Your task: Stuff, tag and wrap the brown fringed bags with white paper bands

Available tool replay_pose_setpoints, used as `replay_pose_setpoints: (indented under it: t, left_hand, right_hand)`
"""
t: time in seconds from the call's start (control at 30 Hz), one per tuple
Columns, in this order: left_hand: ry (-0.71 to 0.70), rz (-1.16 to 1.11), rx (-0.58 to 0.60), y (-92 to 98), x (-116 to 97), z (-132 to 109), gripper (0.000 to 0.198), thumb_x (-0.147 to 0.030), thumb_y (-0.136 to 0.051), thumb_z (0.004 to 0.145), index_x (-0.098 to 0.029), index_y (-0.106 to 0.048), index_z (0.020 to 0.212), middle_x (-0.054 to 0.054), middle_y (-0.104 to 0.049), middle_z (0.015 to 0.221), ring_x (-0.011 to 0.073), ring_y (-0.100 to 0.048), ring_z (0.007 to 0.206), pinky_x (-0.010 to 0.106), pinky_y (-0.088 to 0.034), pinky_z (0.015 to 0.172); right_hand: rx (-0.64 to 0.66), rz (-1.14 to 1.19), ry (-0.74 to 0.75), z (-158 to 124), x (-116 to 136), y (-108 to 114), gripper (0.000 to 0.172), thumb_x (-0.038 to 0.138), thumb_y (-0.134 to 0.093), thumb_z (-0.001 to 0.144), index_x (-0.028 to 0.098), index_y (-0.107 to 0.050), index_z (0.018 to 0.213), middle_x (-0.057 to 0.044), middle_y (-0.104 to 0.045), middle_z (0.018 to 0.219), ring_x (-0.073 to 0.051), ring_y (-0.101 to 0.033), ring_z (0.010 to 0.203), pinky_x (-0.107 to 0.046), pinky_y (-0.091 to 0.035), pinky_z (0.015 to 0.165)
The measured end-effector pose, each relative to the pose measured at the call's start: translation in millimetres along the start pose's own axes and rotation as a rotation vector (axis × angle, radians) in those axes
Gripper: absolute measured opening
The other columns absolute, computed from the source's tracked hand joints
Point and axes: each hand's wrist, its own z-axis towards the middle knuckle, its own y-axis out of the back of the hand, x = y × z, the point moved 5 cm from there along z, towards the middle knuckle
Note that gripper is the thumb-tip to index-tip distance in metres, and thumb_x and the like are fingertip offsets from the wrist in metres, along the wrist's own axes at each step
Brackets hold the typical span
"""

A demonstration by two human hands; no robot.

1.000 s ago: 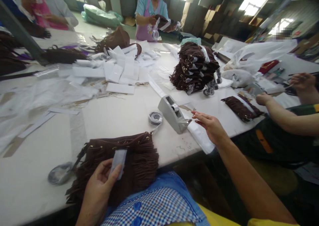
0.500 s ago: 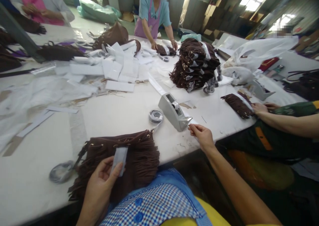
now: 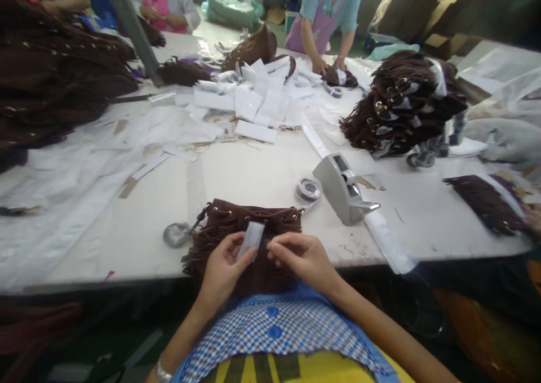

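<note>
A dark brown fringed bag [image 3: 279, 225] with gold eyelets lies at the table's front edge, against my apron. My left hand [image 3: 228, 259] grips a small whitish wrapped strip [image 3: 252, 237] between thumb and fingers, over the front of the bag. Close beside it, my right hand [image 3: 302, 256] is pinched, its fingertips just right of the strip; what they hold, if anything, is too small to make out. Wrapped strap ends extend from the bag, one coiled at left [image 3: 175, 235] and one at right [image 3: 308, 189]. A grey tape dispenser [image 3: 344, 188] stands farther right.
Wrapped fringed bags are stacked [image 3: 406, 104] at the right rear. White paper pieces [image 3: 249, 101] and plastic film [image 3: 76, 203] litter the table. Brown bags [image 3: 51, 73] are heaped at left behind a metal post [image 3: 133, 28]. Co-workers stand across the table; another's hand [image 3: 533, 217] is at right.
My right hand has come away from the tape dispenser's cutting end, moving left to the bag beside my left hand. The left hand still holds the wrapped strip. The view has turned left.
</note>
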Motion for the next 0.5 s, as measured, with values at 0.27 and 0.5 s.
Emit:
replay_pose_setpoints:
  t: [0.27, 0.5]
  left_hand:
    - [-0.024, -0.073, 0.047, -0.8, 2.5, -1.0, 0.044, -0.035, -0.075, 0.078, -0.016, -0.059, 0.114, 0.011, -0.070, 0.114, 0.0263, -0.066, 0.110, 0.038, -0.052, 0.097]
    - [-0.010, -0.066, 0.058, 1.7, 7.5, -0.8, 0.045, -0.034, -0.076, 0.077, -0.017, -0.059, 0.115, 0.010, -0.070, 0.115, 0.0267, -0.065, 0.113, 0.037, -0.053, 0.097]
  right_hand:
    - [0.025, -0.182, -0.133, 22.8, -15.0, -32.3, 0.027, 0.040, -0.068, 0.083, 0.017, -0.071, 0.070, -0.001, -0.068, 0.060, -0.011, -0.059, 0.049, -0.020, -0.043, 0.047]
    - [0.042, -0.358, -0.187, 23.7, -17.5, -26.7, 0.032, 0.044, -0.068, 0.083, 0.018, -0.068, 0.064, -0.001, -0.068, 0.055, -0.013, -0.062, 0.048, -0.020, -0.042, 0.046]
